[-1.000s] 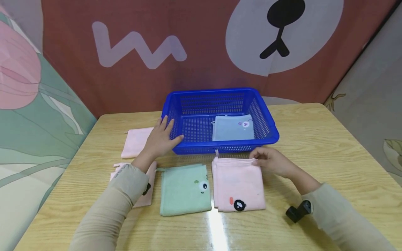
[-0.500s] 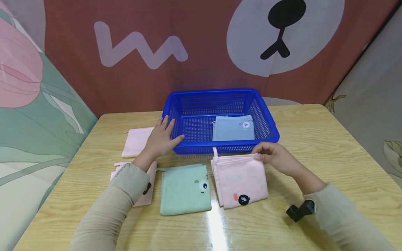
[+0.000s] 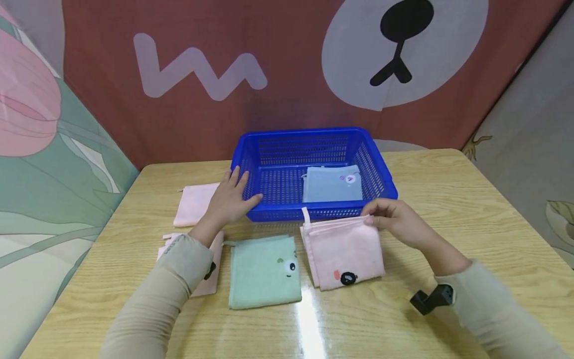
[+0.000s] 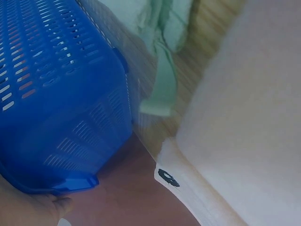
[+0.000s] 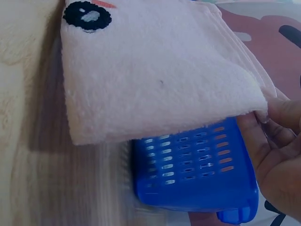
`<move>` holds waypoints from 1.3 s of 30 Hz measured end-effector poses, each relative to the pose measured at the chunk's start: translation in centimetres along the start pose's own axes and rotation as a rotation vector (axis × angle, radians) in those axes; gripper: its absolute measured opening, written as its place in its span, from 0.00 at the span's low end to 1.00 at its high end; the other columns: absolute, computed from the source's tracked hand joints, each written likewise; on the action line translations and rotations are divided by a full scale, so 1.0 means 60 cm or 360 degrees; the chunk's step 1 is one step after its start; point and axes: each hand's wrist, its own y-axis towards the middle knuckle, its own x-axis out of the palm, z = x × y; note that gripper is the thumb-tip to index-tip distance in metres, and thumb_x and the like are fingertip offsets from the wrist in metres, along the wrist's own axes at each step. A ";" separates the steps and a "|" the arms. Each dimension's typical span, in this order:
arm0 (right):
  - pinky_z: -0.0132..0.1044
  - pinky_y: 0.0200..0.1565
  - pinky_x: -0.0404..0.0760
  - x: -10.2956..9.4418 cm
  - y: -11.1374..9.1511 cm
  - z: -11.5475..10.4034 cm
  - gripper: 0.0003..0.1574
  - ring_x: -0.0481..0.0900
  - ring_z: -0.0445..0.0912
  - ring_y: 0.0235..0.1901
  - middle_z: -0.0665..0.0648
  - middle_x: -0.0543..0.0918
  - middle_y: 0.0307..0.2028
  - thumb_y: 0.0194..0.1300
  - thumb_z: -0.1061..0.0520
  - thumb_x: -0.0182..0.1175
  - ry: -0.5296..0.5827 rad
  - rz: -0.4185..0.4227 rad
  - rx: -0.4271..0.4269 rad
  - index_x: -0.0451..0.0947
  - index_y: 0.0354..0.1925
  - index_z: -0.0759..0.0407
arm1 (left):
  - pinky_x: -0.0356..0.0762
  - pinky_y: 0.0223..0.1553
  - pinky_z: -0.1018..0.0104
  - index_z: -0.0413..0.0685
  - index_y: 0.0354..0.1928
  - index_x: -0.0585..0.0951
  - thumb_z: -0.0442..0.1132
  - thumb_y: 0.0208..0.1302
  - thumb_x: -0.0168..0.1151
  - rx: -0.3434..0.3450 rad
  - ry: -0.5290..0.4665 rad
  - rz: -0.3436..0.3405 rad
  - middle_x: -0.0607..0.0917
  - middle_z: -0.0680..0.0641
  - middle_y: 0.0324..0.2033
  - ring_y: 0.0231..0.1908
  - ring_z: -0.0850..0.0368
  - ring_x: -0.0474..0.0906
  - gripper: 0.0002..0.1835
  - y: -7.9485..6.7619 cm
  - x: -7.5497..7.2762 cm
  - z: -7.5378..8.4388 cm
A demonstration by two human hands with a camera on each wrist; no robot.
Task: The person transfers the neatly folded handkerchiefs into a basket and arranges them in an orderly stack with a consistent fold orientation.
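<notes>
In the head view my right hand pinches the upper right corner of a folded pink towel, which hangs tilted in front of the basket. Its black eye patch and loop show; the right wrist view has the thumb and fingers on the corner of the towel. My left hand, fingers straight and spread, rests at the front left corner of the blue plastic basket. Inside the basket, on its right side, lies a folded light blue towel.
A folded green towel lies on the wooden table left of the held one. Farther left are two pink towels, the back one and the front one, both partly covered by my left arm. A printed cloth hangs behind.
My right hand has raised the pink towel's back edge, and its front edge has come up and away from me. The left hand and the basket stay put.
</notes>
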 end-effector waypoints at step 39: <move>0.29 0.25 0.75 -0.030 0.027 -0.066 0.13 0.75 0.39 0.25 0.50 0.78 0.26 0.56 0.72 0.51 0.0220 0.0096 -0.0305 0.77 0.31 0.56 | 0.40 0.59 0.50 0.39 0.65 0.48 0.60 0.59 0.42 0.0000 0.0000 0.0006 0.43 0.37 0.64 0.62 0.41 0.34 0.40 0.001 0.000 0.000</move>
